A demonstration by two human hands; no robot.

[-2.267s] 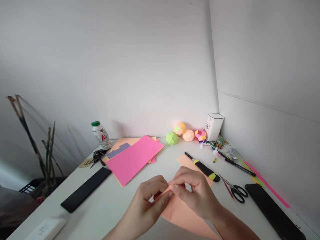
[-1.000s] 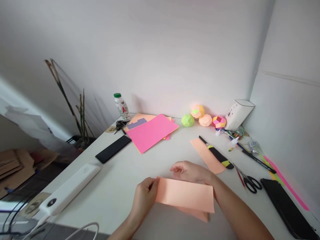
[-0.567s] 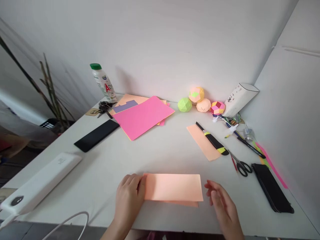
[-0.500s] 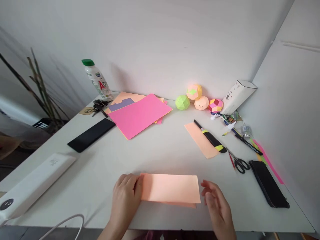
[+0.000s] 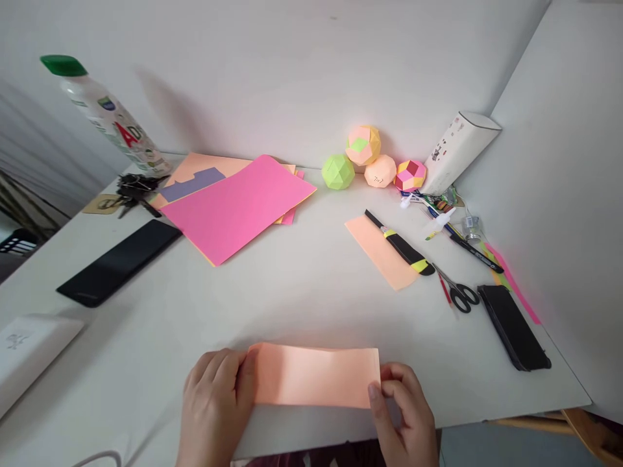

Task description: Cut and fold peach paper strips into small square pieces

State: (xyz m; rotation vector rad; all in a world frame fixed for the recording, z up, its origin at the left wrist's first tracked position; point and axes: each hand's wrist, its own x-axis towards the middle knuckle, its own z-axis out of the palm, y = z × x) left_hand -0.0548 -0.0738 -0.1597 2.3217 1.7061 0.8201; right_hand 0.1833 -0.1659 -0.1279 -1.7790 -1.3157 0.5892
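At the near edge of the white table (image 5: 272,292), a peach paper strip (image 5: 316,377) lies between the two hands, smooth, matt and slightly bowed. The left hand (image 5: 217,395) holds its left end, thumb on top and fingers curled together. The right hand (image 5: 405,408) pinches its right end between thumb and fingers; half a second ago that hand was apart from the paper, and an under-layer showed below the lower edge, now out of sight.

Farther right are a black case (image 5: 516,327), scissors (image 5: 463,298) with black handles, and a black-and-yellow cutter (image 5: 409,251) resting across another peach piece (image 5: 377,253). A bright pink sheet (image 5: 238,211) tops the papers at left. By the wall, faceted paper balls (image 5: 364,146) cluster; the peach one bears small marks too tiny to read. The green-capped plastic bottle (image 5: 111,123) reads "AD", its A red.
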